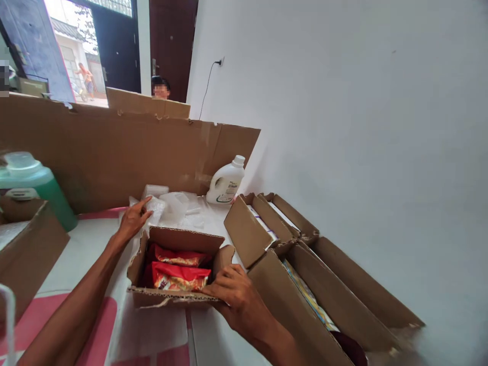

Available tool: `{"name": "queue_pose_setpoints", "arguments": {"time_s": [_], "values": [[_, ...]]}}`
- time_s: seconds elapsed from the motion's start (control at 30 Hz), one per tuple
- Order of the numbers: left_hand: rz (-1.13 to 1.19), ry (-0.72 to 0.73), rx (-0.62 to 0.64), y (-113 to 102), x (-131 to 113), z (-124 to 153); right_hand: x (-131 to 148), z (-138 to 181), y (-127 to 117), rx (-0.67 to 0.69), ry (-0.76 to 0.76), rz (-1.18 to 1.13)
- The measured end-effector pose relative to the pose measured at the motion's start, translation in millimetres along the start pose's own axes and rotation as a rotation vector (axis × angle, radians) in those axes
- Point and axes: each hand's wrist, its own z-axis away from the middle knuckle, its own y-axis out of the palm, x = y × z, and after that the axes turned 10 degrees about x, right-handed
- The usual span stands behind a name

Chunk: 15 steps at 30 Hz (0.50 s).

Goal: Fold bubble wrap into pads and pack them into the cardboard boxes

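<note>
An open cardboard box (179,239) sits on the table in front of me, holding red snack packets (179,274). My right hand (232,292) grips the box's near right corner, fingers curled over the rim. My left hand (133,221) reaches past the box's far left corner, its fingers closed on a clear plastic packing bag (158,208) among a pile of white packing pieces (179,206).
Several open cardboard boxes (305,264) line the white wall at right. A white detergent bottle (225,181) stands behind them. A tall cardboard sheet (114,147) rises at the back, a green bottle (34,180) and another box (26,249) at left. A person sits beyond near a doorway.
</note>
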Motion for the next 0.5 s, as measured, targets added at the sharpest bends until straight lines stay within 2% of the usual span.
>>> {"name": "queue_pose_setpoints", "arguments": {"time_s": [0.1, 0.23, 0.3, 0.43, 0.5], "values": [[-0.098, 0.052, 0.037, 20.1, -4.9, -23.5, 1.4, 1.4, -1.8, -0.009, 0.033, -0.012], [-0.174, 0.042, 0.037, 30.0, -2.9, -26.7, 1.4, 1.2, 1.2, -0.043, 0.051, 0.004], [-0.184, 0.022, 0.005, 21.5, -0.5, -23.3, 0.9, 1.7, 3.5, -0.053, 0.050, 0.012], [-0.184, 0.001, -0.105, -15.6, -1.9, -15.9, 2.2, 1.9, 5.8, -0.057, 0.063, 0.020], [-0.189, 0.009, -0.105, -30.8, -6.8, -10.0, 4.2, 1.4, 5.4, -0.058, 0.075, 0.008]]}}
